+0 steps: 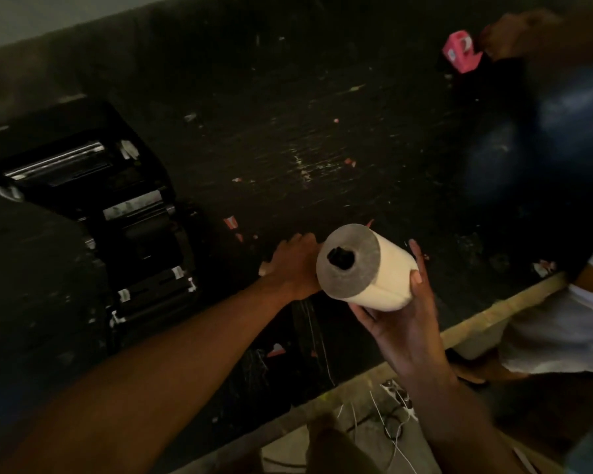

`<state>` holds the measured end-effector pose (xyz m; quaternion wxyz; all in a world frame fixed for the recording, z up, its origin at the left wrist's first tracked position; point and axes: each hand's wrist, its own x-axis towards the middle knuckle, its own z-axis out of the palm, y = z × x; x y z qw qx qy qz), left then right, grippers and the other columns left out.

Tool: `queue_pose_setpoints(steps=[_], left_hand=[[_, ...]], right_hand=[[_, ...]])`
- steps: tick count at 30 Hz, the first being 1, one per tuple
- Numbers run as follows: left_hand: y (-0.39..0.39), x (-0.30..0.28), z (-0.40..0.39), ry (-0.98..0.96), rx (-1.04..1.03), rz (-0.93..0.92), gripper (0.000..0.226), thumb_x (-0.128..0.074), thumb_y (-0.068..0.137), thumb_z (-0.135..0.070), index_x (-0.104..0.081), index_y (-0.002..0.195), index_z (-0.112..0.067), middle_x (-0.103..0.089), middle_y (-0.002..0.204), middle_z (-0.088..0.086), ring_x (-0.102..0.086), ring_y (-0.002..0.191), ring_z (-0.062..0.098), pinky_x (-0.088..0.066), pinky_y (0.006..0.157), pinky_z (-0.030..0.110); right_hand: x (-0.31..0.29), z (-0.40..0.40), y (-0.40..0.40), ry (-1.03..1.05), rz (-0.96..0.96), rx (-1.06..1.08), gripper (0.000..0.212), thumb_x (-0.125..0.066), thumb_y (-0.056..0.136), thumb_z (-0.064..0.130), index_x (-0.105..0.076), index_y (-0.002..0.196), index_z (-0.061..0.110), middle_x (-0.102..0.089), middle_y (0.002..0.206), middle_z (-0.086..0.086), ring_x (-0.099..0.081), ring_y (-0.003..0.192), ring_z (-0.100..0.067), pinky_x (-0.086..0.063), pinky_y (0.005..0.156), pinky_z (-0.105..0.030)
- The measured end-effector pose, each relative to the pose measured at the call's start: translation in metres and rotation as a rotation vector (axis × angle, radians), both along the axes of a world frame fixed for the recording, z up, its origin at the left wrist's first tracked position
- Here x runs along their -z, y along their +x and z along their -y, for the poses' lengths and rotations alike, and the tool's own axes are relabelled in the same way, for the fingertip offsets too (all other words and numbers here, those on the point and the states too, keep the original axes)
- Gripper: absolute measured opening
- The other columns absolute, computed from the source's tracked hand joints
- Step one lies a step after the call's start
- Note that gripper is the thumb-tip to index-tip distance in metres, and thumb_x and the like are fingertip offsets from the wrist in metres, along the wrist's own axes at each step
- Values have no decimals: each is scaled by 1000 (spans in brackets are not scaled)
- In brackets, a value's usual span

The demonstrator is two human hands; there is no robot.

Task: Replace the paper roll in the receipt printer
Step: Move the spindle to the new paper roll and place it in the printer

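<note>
The printer [93,213] sits open at the left of the frame, its bay apparently empty. My right hand [401,323] grips the paper roll [367,268] at lower centre; my left hand [295,265] rests loose on the counter [322,148], so loading comes next: carry it leftward and drop it in.

Dim room, dark scuffed bench

Low light, whole scene murky. Black bench [288,138] fills most of the view, its top scratched and worn, dotted with small red and white paper scraps [231,222]. Pale wall [31,15] strip at top left, behind the bench's far edge. Light wood trim [476,323] runs along the near edge, diagonal. Below it a paler floor [363,436] with loose thin wires [391,405]. Pink object [459,53] at far right of bench, blurred, kind unclear.
</note>
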<state>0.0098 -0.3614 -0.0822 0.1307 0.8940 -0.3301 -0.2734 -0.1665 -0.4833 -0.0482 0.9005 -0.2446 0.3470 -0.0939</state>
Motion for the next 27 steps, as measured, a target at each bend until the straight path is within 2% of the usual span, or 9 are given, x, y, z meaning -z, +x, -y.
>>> queue_pose_setpoints(steps=[3,7,11,14,16,20,24,25,27], left_hand=[[2,17,17,85,122,79,43,-68,89,-44,-61,122,-18,-60,128,7,-53,122,27,-41,106,47],[8,26,31,115,182,154,29,-65,94,-40,-66,116,-21,-67,120,4,-61,115,24,-42,106,45],[20,25,36,-2,125,182,22,-70,90,-36,-68,109,-25,-67,113,2,-64,106,21,-50,95,42],[44,10,35,-289,-255,-148,27,-84,82,-28,-73,107,-30,-73,104,-10,-69,94,7,-56,86,32],[58,-12,26,-478,-513,-441,24,-86,81,-26,-76,103,-32,-80,97,-9,-75,90,7,-57,80,26],[53,-52,-13,-726,-683,-945,22,-82,83,-26,-81,105,-31,-81,112,0,-76,106,15,-61,82,26],[23,-71,-39,-812,-648,-1045,31,-84,77,-28,-82,107,-29,-79,118,2,-73,114,19,-61,91,34],[15,-75,-42,-833,-633,-1045,28,-83,79,-25,-82,106,-29,-79,118,1,-73,116,19,-61,91,36],[4,-82,-50,-885,-626,-1005,24,-81,82,-23,-83,105,-28,-80,117,0,-74,113,18,-62,87,35]], right_hand=[[3,2,-6,0,16,5,38,-38,107,45,-74,118,53,-72,135,2,-66,129,-30,-57,100,-56],[4,3,-8,26,24,18,33,-46,103,48,-76,116,48,-70,138,-4,-67,127,-31,-60,96,-54],[9,9,-9,65,-3,45,33,-62,92,48,-77,120,41,-68,141,-9,-65,129,-35,-59,97,-57],[13,13,-10,61,2,65,36,-65,92,48,-74,125,39,-65,145,-10,-60,134,-37,-53,103,-63],[14,16,-9,37,26,67,39,-65,93,47,-68,132,43,-63,147,-7,-58,137,-39,-47,108,-65],[14,20,-3,-33,21,44,52,-65,94,48,-52,145,52,-59,152,-3,-59,135,-39,-53,101,-62],[9,9,10,-65,-10,18,49,-87,71,53,-73,118,52,-75,129,2,-72,119,-28,-59,90,-54],[9,6,13,-49,-27,15,52,-91,67,52,-75,116,50,-76,127,1,-72,117,-29,-59,89,-53],[11,-1,18,8,-68,2,76,-95,61,50,-68,131,39,-73,133,-6,-72,118,-32,-59,88,-52]])
